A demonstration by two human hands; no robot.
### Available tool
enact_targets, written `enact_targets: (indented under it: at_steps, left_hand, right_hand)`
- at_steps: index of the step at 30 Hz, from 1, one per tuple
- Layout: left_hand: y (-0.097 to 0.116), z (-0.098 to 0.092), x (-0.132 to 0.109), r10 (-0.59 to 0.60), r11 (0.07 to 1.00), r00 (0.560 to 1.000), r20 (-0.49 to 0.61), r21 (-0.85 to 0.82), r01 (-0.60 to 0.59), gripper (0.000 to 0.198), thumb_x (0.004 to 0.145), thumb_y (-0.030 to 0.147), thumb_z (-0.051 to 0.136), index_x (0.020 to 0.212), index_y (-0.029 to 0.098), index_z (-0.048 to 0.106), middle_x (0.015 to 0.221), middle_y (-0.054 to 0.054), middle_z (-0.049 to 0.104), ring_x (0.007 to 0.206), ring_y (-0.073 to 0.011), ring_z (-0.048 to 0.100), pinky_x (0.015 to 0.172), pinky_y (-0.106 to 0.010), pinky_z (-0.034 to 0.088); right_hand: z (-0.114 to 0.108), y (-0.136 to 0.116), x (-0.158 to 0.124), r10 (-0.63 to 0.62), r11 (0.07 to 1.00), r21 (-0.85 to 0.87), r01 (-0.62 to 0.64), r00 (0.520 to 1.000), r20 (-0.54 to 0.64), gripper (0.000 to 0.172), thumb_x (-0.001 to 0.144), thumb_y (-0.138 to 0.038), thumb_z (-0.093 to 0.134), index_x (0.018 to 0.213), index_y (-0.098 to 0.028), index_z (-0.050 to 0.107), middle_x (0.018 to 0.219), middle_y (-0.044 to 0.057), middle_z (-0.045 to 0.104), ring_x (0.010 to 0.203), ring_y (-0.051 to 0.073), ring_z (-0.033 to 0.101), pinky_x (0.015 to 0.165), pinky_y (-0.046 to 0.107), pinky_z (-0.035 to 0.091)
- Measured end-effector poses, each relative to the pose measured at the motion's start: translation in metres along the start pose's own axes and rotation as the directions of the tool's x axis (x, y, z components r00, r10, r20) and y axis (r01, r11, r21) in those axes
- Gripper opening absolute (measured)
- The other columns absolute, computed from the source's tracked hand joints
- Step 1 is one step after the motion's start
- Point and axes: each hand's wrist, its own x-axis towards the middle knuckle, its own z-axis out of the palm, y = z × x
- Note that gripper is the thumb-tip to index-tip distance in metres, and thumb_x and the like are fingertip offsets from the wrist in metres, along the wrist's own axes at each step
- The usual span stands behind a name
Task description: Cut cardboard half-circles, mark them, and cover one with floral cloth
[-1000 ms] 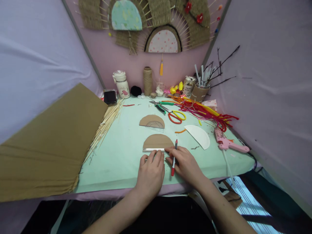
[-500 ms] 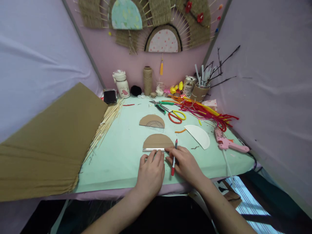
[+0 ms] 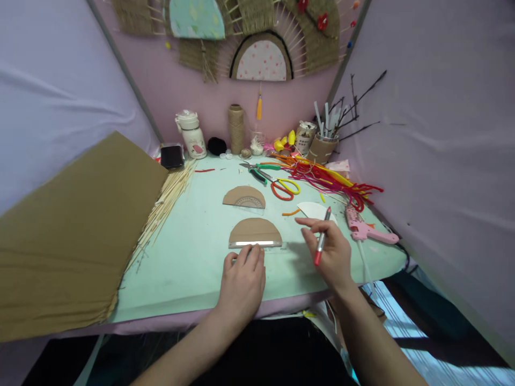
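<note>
My left hand (image 3: 242,279) has its bent fingers on a clear ruler (image 3: 277,244), pressing it down. The ruler lies along the straight lower edge of a half-round piece of cardboard (image 3: 255,229). To the right, above the table, my right hand (image 3: 332,252) is closed around a pen (image 3: 321,239) with a pale barrel and red ends; its index finger points out to the left. Behind that hand lies a white half-round piece (image 3: 311,209), partly hidden. A smaller cardboard half-round (image 3: 237,195) with a clear protractor (image 3: 250,202) on it lies further back.
Scissors (image 3: 285,188) and green-handled pliers (image 3: 257,174) lie mid-table. Coloured pipe cleaners (image 3: 333,179) and a pink glue gun (image 3: 368,231) are at right. Thin sticks (image 3: 164,203) and a big cardboard sheet (image 3: 80,230) take up the left. A bottle (image 3: 191,136) and twine spool (image 3: 236,128) stand behind.
My right hand has lifted off the ruler's right end and moved right with the pen, now covering part of the white half-round. My left hand stays on the ruler. The view has shifted slightly.
</note>
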Motion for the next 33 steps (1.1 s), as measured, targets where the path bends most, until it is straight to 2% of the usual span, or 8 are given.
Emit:
enact_targets:
  at_steps: [2,4,11,16,18,23,28,33]
  left_hand:
    - [0.000,0.000,0.000,0.004,1.000,1.000,-0.003,-0.003,-0.004,0.030,0.090,0.015,0.051,0.118,0.014,0.063,0.123,-0.008,0.067,0.112,-0.0221,0.056,0.085,-0.039,0.037]
    - [-0.001,0.000,0.000,0.007,1.000,1.000,-0.006,-0.004,-0.007,0.029,0.091,0.015,0.051,0.117,0.014,0.063,0.122,-0.008,0.067,0.112,-0.0220,0.056,0.085,-0.039,0.036]
    - [0.000,-0.002,0.001,0.004,1.000,1.000,-0.002,-0.010,-0.005,0.029,0.090,0.014,0.051,0.116,0.014,0.063,0.122,-0.007,0.068,0.112,-0.0219,0.057,0.086,-0.039,0.036]
    - [0.000,-0.002,0.001,0.006,1.000,1.000,-0.002,-0.007,-0.006,0.029,0.091,0.014,0.050,0.116,0.014,0.064,0.122,-0.008,0.067,0.112,-0.0219,0.057,0.086,-0.039,0.035]
    - [0.000,-0.002,0.002,0.003,1.000,1.000,0.006,-0.007,-0.003,0.029,0.091,0.015,0.051,0.117,0.015,0.064,0.122,-0.008,0.067,0.112,-0.0219,0.057,0.086,-0.039,0.036]
    - [0.000,-0.003,0.002,-0.001,1.000,1.000,0.017,-0.014,0.001,0.029,0.091,0.016,0.050,0.117,0.015,0.064,0.123,-0.008,0.067,0.112,-0.0224,0.057,0.086,-0.039,0.036]
    - [0.000,-0.002,0.001,-0.003,1.000,1.000,0.009,-0.015,0.003,0.029,0.091,0.016,0.050,0.116,0.016,0.064,0.122,-0.009,0.067,0.112,-0.0227,0.057,0.086,-0.039,0.036]
    - [0.000,-0.001,0.001,0.003,1.000,1.000,0.003,-0.017,-0.003,0.029,0.091,0.016,0.050,0.117,0.015,0.064,0.122,-0.009,0.067,0.112,-0.0226,0.057,0.086,-0.039,0.036]
  right_hand:
    - [-0.008,0.001,0.007,0.031,0.999,0.015,-0.030,0.997,-0.074,0.014,0.088,-0.028,0.061,0.084,-0.023,0.049,0.099,0.007,0.074,0.098,0.024,0.067,0.091,0.045,0.048]
    - [-0.013,0.001,0.010,0.041,0.999,0.021,-0.039,0.994,-0.098,0.014,0.089,-0.029,0.061,0.083,-0.023,0.050,0.097,0.007,0.074,0.095,0.024,0.068,0.090,0.044,0.048]
    - [-0.008,-0.003,0.012,0.083,0.997,0.013,-0.082,0.993,-0.086,0.018,0.096,-0.035,0.048,0.085,-0.022,0.053,0.091,0.006,0.073,0.088,0.021,0.064,0.082,0.039,0.048]
    - [-0.002,0.000,0.013,0.080,0.968,0.241,-0.073,0.997,-0.018,0.023,0.099,-0.040,0.039,0.108,-0.022,0.051,0.094,0.006,0.071,0.080,0.019,0.065,0.082,0.042,0.051]
    - [0.000,0.002,0.013,0.066,0.958,0.280,-0.067,0.998,0.013,0.028,0.098,-0.043,0.039,0.113,-0.023,0.051,0.097,0.007,0.068,0.076,0.019,0.065,0.079,0.041,0.052]
    - [0.002,0.003,0.014,0.067,0.968,0.238,-0.072,0.997,0.031,0.033,0.098,-0.044,0.038,0.100,-0.021,0.061,0.090,0.005,0.062,0.073,0.017,0.059,0.073,0.037,0.051]
    - [0.004,-0.001,0.016,0.186,0.970,0.160,-0.184,0.982,-0.003,0.018,0.093,-0.035,0.051,0.096,-0.021,0.062,0.080,0.001,0.059,0.070,0.015,0.056,0.069,0.031,0.049]
    - [0.008,-0.001,0.015,0.247,0.941,0.239,-0.241,0.969,0.004,0.015,0.092,-0.033,0.052,0.094,-0.021,0.061,0.078,0.000,0.059,0.066,0.013,0.054,0.063,0.027,0.046]
